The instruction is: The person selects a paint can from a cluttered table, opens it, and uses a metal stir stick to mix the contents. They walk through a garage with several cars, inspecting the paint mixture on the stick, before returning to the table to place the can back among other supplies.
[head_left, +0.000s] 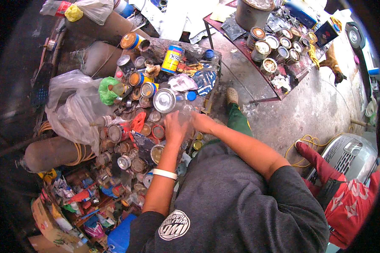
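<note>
My left hand [177, 125], with a white band on its wrist, and my right hand [202, 122] meet close together over the cluttered bench. Their fingers are bent inward around something see-through, perhaps clear plastic, too blurred to name. Just beyond them stands a large round can [164, 100] with a silver lid. A blue cap [191, 96] lies beside it, near a crumpled pale cloth [182, 82]. Red plastic [138, 122] and several small paint cans surround my left hand.
A yellow-and-blue can [172, 59] stands at the bench's far side. Left are a clear plastic bag [74, 107] and a gas cylinder [55, 154]. A red table [257, 69] at the far right bears several used cans. A person in red [352, 206] bends by a silver bumper [350, 154].
</note>
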Available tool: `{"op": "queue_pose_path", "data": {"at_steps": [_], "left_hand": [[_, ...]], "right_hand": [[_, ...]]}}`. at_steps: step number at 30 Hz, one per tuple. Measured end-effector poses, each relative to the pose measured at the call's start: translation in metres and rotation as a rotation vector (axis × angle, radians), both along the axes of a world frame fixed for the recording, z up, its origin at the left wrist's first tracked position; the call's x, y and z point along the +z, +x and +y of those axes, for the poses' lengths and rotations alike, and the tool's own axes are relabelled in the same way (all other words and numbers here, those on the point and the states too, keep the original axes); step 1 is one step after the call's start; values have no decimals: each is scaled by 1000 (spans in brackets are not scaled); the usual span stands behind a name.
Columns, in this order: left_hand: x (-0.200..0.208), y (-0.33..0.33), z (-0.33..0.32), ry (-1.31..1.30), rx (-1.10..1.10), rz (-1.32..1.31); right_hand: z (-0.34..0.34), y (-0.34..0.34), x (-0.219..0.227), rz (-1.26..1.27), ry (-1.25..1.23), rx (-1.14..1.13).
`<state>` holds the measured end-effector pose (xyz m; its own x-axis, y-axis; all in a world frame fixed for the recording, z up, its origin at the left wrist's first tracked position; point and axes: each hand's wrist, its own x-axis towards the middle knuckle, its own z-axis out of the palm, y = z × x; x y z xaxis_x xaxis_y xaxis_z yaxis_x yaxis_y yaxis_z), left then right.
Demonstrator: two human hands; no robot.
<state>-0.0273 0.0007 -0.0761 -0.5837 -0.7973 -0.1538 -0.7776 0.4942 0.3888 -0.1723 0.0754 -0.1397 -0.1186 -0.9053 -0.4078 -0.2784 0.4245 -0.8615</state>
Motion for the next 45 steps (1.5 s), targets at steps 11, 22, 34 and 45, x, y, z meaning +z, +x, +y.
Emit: {"op": "queue_pose_path", "data": {"at_steps": [11,22,34,45], "left_hand": [[-5,-1,-6,-16,19,-1],[-5,18,-26,343,144,192],[-9,67,-82,1151,406,416],[-13,70,-69,885,255,428]], "right_hand": [[2,-8,9,141,-85,131],[5,-17,6,263,-139,261],[17,-30,23,192,-30,214],[85,-76,33,209,34,-18]]}}
